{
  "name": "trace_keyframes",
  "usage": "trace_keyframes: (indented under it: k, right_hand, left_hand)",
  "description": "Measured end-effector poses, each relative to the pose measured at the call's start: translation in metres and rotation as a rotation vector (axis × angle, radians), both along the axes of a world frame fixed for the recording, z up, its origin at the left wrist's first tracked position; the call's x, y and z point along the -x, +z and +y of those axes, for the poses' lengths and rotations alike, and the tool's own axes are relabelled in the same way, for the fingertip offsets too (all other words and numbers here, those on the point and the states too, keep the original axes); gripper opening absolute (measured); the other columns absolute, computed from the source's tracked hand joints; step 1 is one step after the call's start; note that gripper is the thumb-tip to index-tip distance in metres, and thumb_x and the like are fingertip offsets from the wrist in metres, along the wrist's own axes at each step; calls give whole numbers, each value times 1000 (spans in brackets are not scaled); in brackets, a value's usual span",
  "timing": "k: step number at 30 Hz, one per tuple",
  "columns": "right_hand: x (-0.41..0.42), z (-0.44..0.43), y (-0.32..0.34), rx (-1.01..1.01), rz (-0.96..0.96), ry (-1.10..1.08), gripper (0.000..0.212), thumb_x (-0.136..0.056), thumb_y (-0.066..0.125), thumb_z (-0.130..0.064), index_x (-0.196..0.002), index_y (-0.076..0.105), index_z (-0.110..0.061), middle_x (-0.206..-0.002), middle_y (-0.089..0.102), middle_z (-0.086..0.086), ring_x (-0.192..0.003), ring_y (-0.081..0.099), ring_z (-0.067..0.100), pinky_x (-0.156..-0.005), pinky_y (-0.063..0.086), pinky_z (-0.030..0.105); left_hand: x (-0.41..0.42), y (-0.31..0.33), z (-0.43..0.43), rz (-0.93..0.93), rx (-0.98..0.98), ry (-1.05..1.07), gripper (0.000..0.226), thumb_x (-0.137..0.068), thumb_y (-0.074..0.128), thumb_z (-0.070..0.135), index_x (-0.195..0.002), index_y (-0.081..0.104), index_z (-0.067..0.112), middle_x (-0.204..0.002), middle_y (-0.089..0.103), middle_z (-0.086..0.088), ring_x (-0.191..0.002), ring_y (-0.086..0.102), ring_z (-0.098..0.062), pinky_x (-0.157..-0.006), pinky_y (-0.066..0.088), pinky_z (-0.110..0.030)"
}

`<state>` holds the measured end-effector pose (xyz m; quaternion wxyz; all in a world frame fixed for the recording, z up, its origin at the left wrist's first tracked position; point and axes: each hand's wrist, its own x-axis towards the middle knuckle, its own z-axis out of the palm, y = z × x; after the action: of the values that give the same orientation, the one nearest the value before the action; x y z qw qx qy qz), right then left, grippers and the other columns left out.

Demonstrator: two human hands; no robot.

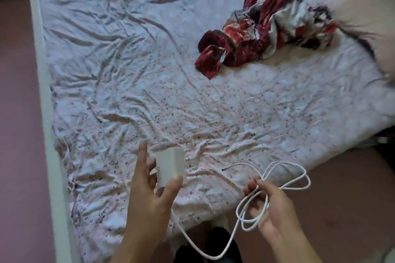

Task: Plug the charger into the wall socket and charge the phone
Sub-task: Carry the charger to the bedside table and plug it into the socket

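A white charger block [170,166] is held in my left hand [149,196] above the near part of the bed, thumb and fingers around it. Its white cable [277,179] hangs from the block, dips below near my legs and rises to my right hand [271,211], which grips several loose loops of it. The cable's plug tip [224,169] sticks out to the left over the sheet. Neither a phone nor a wall socket is in view.
The bed carries a wrinkled pale floral sheet [192,102]. A crumpled red and white cloth [263,34] lies at the far right of it. A white bed frame edge [47,113] runs down the left, with pink floor beyond and reddish floor at lower right.
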<state>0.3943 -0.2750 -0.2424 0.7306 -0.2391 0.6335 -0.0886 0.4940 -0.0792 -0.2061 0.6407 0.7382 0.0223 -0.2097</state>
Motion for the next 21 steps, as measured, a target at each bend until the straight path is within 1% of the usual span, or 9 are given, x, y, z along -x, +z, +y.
trace_keyframes:
  k: [3, 5, 8, 11, 14, 16, 18, 19, 21]
  right_hand:
    - [29, -9, 50, 10, -56, -122, 14, -93, 51, -3, -84, 61, -4, -61, 59, 10, -65, 55, 25, -65, 47, 35]
    - [50, -18, 82, 28, -102, -202, 16, -94, 49, -4, -82, 61, -4, -60, 60, 11, -65, 55, 27, -65, 46, 36]
    - [82, -34, 127, 60, -168, -305, 21, -95, 46, -5, -82, 62, -3, -49, 63, 8, -58, 56, 27, -62, 47, 36]
    - [118, -53, 165, 80, -235, -385, 22, -96, 46, -8, -83, 63, -4, -50, 65, 7, -46, 60, 21, -50, 55, 27]
    - [155, -71, 195, 106, -309, -485, 23, -97, 46, -10, -83, 63, -4, -50, 65, 7, -55, 59, 23, -53, 55, 27]
    - [181, -85, 213, 115, -343, -560, 23, -97, 46, -12, -83, 63, -4, -49, 64, 7, -66, 54, 23, -61, 51, 33]
    - [211, -98, 227, 124, -375, -629, 24, -97, 47, -15, -82, 62, -5, -49, 64, 6, -68, 54, 22, -67, 46, 33]
    - [226, -105, 234, 133, -390, -661, 24, -97, 48, -16, -81, 62, -5, -49, 64, 5, -67, 54, 21, -68, 45, 33]
    - [255, -118, 245, 163, -426, -737, 25, -97, 50, -18, -78, 62, -6, -50, 64, 5, -64, 56, 20, -70, 46, 32]
  left_hand:
    - [15, 43, -13, 28, 58, -67, 75, -57, 79, 39, -117, 45, 70, -122, 57, 19, -102, 65, -5, -61, 55, -14]
    - [27, 68, -26, 39, 86, -159, 74, -45, 78, 44, -114, 56, 61, -111, 68, 11, -93, 70, -9, -62, 57, -20]
    - [44, 107, -52, 69, 104, -265, 70, -37, 75, 44, -103, 61, 59, -92, 77, 10, -77, 74, -13, -53, 56, -20]
    - [62, 139, -82, 99, 135, -361, 73, -34, 75, 35, -105, 63, 47, -79, 79, -9, -68, 75, -27, -50, 54, -21]
    - [81, 164, -112, 228, 205, -393, 63, -48, 70, 8, -106, 63, 33, -83, 74, -22, -73, 68, -40, -47, 56, -28]
    - [95, 177, -134, 313, 258, -448, 61, -54, 67, 5, -109, 62, 30, -97, 67, -25, -82, 64, -42, -48, 57, -30]
    - [112, 185, -156, 348, 291, -459, 59, -59, 73, -3, -108, 62, 30, -110, 62, -27, -87, 63, -43, -54, 57, -34]
    - [122, 190, -168, 383, 323, -445, 49, -68, 73, 0, -106, 62, 29, -116, 60, -27, -89, 63, -43, -58, 57, -36]
    - [145, 198, -193, 444, 390, -442, 24, -88, 58, 8, -102, 64, 28, -121, 58, -25, -89, 64, -39, -56, 58, -33]
